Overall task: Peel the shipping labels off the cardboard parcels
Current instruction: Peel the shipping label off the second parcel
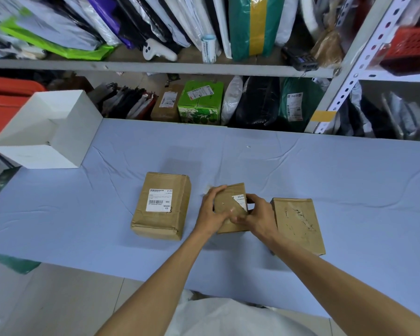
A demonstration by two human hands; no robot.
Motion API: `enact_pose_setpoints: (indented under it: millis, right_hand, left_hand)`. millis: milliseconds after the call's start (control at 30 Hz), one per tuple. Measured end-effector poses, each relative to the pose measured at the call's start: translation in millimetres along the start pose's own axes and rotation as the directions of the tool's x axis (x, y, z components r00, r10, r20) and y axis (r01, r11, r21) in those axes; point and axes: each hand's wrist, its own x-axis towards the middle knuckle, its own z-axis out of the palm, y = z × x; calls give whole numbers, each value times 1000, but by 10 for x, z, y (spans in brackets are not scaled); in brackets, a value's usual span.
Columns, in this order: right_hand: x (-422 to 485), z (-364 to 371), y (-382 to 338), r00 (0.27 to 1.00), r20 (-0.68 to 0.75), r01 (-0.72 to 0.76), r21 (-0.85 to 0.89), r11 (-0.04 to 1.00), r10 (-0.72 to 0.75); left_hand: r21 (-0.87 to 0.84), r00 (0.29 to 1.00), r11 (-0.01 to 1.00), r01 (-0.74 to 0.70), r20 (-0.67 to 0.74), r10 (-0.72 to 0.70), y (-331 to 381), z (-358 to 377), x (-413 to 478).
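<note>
Three cardboard parcels lie on the blue-covered table point(301, 170). The left parcel point(160, 214) carries a whole white shipping label point(159, 200). My left hand point(212, 210) grips the left side of the small middle parcel point(228, 202). That parcel's label point(240, 199) is partly lifted, with bare cardboard showing to its left. My right hand point(257, 215) pinches the label at its lower right. The right parcel point(298, 224) has no label, only torn paper marks on its top.
An open white box point(66, 132) stands at the table's back left corner. Behind the table, metal shelves point(155, 66) hold many bagged parcels and a green carton point(200, 103). A red bin point(3, 100) sits far left. White fabric point(228, 318) lies below the near table edge.
</note>
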Motion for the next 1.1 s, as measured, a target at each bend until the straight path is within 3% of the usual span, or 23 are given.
enact_pose_setpoints:
  millis: [200, 467, 700, 1100]
  right_hand:
    - [-27, -39, 85, 1000, 23, -11, 27, 1000, 11]
    - [-11, -71, 83, 1000, 9, -1, 14, 1000, 1]
    - [-24, -24, 103, 1000, 2, -17, 64, 998, 17]
    - [-6, -20, 92, 1000, 18, -15, 48, 999, 14]
  left_hand:
    - [-83, 998, 997, -5, -63, 0, 18, 55, -19]
    - [-25, 990, 1000, -17, -139, 13, 61, 80, 5]
    - [129, 993, 989, -72, -87, 83, 112, 102, -22]
    - [139, 998, 990, -20, -61, 29, 87, 91, -42]
